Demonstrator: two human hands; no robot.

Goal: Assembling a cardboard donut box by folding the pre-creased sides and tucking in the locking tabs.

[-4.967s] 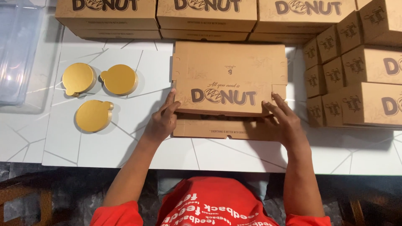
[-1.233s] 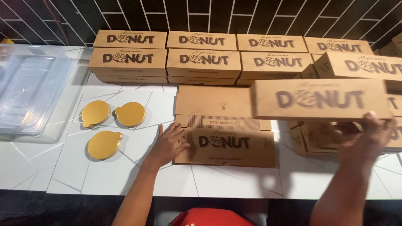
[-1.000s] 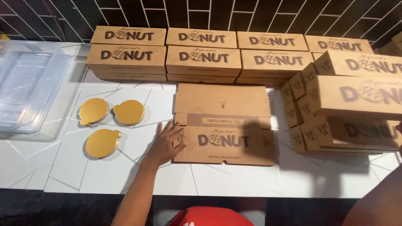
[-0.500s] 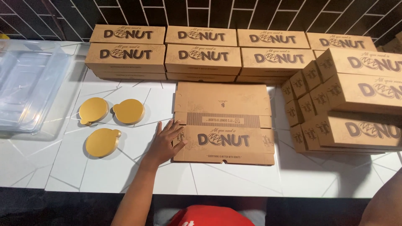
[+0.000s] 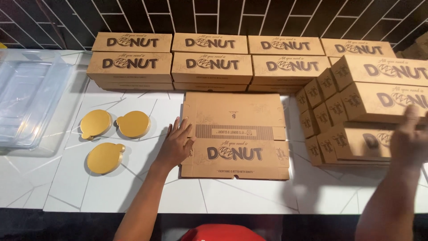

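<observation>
A flat, unfolded brown cardboard box blank lies on the white counter in front of me. My left hand rests flat, fingers spread, on the blank's left edge. My right hand is blurred at the far right, raised against the front of a stack of folded brown boxes; I cannot tell whether it grips anything.
Two rows of folded brown boxes line the back against a dark tiled wall. Three round gold cake boards lie to the left of the blank. Clear plastic trays sit at the far left.
My right hand carried a folded box to the right and set it on the right-hand stack, then came back into view. The left hand stayed on the flat blank.
</observation>
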